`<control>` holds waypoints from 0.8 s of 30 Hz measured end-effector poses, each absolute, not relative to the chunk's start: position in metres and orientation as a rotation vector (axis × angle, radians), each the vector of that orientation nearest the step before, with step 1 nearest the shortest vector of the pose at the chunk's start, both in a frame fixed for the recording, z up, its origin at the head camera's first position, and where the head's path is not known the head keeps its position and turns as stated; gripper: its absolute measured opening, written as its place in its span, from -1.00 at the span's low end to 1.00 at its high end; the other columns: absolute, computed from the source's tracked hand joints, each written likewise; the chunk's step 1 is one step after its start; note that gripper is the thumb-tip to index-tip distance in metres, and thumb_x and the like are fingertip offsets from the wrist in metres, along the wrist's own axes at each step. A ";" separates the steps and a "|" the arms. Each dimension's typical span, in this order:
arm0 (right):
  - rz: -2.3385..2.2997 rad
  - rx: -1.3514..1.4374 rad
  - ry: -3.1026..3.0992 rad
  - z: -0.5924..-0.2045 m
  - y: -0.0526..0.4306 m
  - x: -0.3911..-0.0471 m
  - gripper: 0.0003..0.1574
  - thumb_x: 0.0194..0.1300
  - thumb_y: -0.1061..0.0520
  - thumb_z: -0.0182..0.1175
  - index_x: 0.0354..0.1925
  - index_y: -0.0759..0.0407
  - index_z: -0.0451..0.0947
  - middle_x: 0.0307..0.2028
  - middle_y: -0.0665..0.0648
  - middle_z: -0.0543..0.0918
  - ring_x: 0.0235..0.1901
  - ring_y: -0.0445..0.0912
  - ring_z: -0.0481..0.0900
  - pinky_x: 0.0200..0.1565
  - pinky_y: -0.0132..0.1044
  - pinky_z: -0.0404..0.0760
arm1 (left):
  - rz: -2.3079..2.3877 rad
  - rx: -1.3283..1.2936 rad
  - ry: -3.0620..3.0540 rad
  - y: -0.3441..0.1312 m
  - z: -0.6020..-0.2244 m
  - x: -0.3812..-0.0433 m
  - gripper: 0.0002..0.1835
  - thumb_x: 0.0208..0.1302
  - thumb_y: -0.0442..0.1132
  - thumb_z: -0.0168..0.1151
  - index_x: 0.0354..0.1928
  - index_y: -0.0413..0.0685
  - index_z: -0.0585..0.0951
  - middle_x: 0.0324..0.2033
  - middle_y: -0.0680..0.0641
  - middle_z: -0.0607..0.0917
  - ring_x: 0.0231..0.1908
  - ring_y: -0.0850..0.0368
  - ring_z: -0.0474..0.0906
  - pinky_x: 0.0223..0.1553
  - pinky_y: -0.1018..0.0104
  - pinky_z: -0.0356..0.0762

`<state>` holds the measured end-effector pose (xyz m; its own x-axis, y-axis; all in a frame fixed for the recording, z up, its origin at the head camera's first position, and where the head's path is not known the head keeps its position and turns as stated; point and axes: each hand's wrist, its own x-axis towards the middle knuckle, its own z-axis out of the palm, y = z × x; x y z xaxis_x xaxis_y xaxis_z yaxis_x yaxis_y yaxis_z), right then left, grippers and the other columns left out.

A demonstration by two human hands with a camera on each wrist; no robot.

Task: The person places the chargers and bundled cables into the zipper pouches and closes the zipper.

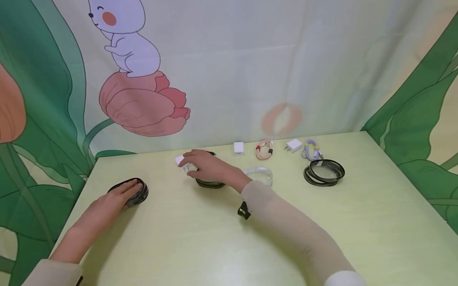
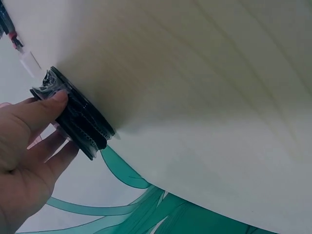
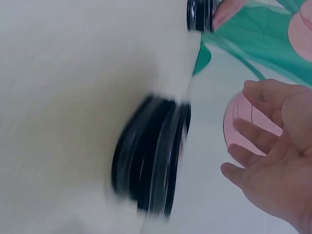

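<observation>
At the table's left side my left hand (image 1: 113, 200) holds a low, round black case (image 1: 142, 194). The left wrist view shows thumb and fingers on either side of this case (image 2: 80, 114), with crinkled clear plastic at its end. My right hand (image 1: 209, 166) is over a second round black case (image 1: 211, 184), partly hiding it. Beside the fingertips is a white charger plug (image 1: 180, 159). The right wrist view shows the right hand (image 3: 273, 146) with loosely spread fingers and nothing in them; the second case (image 3: 148, 156) looks blurred and apart from them.
Along the back stand a white charger block (image 1: 238, 148), a coiled pink cable (image 1: 258, 153), another white plug (image 1: 294, 145) and a coiled purple cable (image 1: 306, 153). A clear round container (image 1: 268, 174) is behind the right wrist. Black rings (image 1: 315, 182) lie farther right. A printed curtain (image 1: 229, 79) hangs behind.
</observation>
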<state>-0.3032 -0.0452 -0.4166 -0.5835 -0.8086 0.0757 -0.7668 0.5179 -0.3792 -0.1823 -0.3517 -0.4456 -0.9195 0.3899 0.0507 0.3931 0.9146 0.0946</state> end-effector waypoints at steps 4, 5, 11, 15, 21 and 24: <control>-0.596 -1.407 2.663 -0.417 -0.010 -0.308 -0.55 0.35 0.11 0.13 0.20 0.08 0.44 0.27 0.14 0.38 0.36 0.02 0.16 0.38 -0.22 0.06 | -0.133 -0.680 -2.975 -0.352 -0.446 -0.184 -0.40 0.17 -0.44 0.26 0.28 -0.17 0.37 0.28 -0.26 0.31 0.14 -0.32 0.39 -0.20 -0.12 0.56; -0.593 -1.403 2.674 -0.418 0.000 -0.309 -0.54 0.35 0.10 0.14 0.20 0.08 0.43 0.27 0.16 0.38 0.35 0.04 0.17 0.38 -0.19 0.08 | -0.112 -0.697 -2.950 -0.350 -0.445 -0.184 -0.41 0.14 -0.45 0.28 0.25 -0.22 0.40 0.26 -0.28 0.33 0.14 -0.32 0.39 -0.16 -0.11 0.55; -0.606 -1.285 2.748 -0.423 0.055 -0.302 -0.49 0.33 0.09 0.16 0.23 0.09 0.40 0.33 0.21 0.29 0.37 0.09 0.14 0.34 -0.08 0.17 | -0.049 -0.807 -2.786 -0.314 -0.434 -0.187 -0.50 0.07 -0.39 0.28 0.11 -0.37 0.49 0.16 -0.32 0.46 0.12 -0.25 0.43 0.01 -0.07 0.49; -0.613 -1.297 2.782 -0.426 0.081 -0.296 -0.48 0.31 0.12 0.19 0.22 0.13 0.41 0.32 0.24 0.31 0.35 0.10 0.18 0.31 -0.05 0.21 | -0.054 -0.847 -2.764 -0.284 -0.427 -0.195 -0.47 0.14 -0.31 0.28 0.17 -0.31 0.46 0.19 -0.26 0.46 0.16 -0.20 0.42 0.06 -0.04 0.47; -0.637 -1.335 2.770 -0.429 0.099 -0.290 -0.46 0.29 0.14 0.21 0.22 0.19 0.41 0.32 0.30 0.29 0.36 0.19 0.14 0.32 0.04 0.17 | -0.089 -0.961 -2.781 -0.242 -0.428 -0.216 -0.38 0.19 -0.28 0.28 0.29 -0.24 0.36 0.24 -0.22 0.42 0.21 -0.14 0.40 0.15 0.03 0.42; -0.630 -1.329 2.772 -0.429 0.103 -0.288 -0.45 0.29 0.12 0.21 0.23 0.18 0.40 0.33 0.29 0.28 0.36 0.19 0.12 0.33 0.04 0.16 | -0.123 -1.049 -2.769 -0.224 -0.434 -0.228 -0.37 0.20 -0.30 0.26 0.32 -0.21 0.33 0.28 -0.20 0.37 0.25 -0.09 0.35 0.19 0.07 0.38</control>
